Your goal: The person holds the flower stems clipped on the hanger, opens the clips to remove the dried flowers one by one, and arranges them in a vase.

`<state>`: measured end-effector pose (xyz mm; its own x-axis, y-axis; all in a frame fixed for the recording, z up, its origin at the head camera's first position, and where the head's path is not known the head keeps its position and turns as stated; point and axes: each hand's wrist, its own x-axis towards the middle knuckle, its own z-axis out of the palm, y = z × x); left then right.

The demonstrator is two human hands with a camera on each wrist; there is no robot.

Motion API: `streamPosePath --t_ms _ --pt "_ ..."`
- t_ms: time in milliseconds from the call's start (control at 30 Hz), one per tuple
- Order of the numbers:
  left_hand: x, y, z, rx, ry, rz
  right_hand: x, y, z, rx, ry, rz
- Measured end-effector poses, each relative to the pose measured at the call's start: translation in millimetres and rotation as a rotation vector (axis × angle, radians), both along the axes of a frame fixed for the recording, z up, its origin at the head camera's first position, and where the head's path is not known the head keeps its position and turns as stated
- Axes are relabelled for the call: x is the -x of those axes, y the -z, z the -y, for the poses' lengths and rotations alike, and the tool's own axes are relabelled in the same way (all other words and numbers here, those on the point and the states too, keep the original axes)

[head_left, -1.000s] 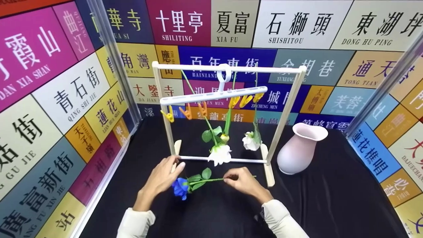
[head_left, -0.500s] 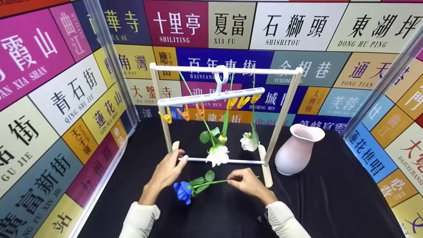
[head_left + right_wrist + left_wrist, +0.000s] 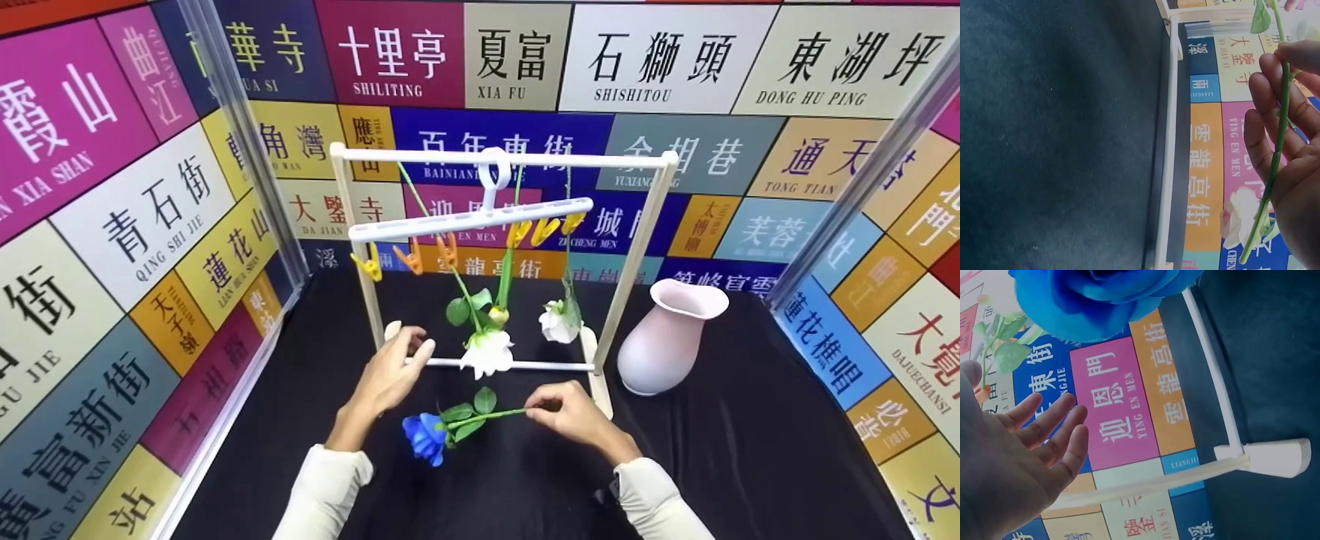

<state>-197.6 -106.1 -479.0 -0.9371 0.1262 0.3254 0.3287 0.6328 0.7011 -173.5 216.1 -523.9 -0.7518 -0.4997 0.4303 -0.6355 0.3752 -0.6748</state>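
Drifting rightward against the rack (image 3: 640, 247), the rose (image 3: 425, 439) had come away from the left hand (image 3: 391, 371) over the last second, and the right hand (image 3: 570, 412) had shifted the same way. The left hand had risen a little beside the rack's left side, so a wider gap lay between its thumb and the bloom (image 3: 1106, 304). That seemed to leave the rose to the right hand alone — bloom to the left, on the near side of the rack and, by the look of it, off the cloth (image 3: 517, 487).

The right thumb and forefinger pinched the stem (image 3: 1279, 149), with the other fingers loosely bent behind it. The left fingers were spread and slightly bent, with nothing in them. The hanger (image 3: 472, 219) and white flowers (image 3: 487, 352) showed no clear change.

The left hand covered most of the rack's left foot (image 3: 393, 330) in the head view, and the right hand hid the stem's cut end there, though the right wrist view showed it. The left wrist view cropped the bloom at the top — the right wrist view missed it altogether. How high the rose hung could not be told.
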Motion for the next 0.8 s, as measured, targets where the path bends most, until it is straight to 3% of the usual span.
streamPosePath --t_ms 133,400,800 --pt "5.8 -3.2 -7.7 -0.045 0.010 0.019 -13.0 -22.3 -0.9 0.004 0.005 0.005" --pt "18.8 -14.4 -22.9 -0.137 0.056 0.034 -17.1 -26.1 -12.3 -0.018 0.020 0.004" --pt "28.8 -29.6 -48.6 -0.162 0.000 0.037 -20.9 -32.7 -25.8 -0.049 0.027 0.064"
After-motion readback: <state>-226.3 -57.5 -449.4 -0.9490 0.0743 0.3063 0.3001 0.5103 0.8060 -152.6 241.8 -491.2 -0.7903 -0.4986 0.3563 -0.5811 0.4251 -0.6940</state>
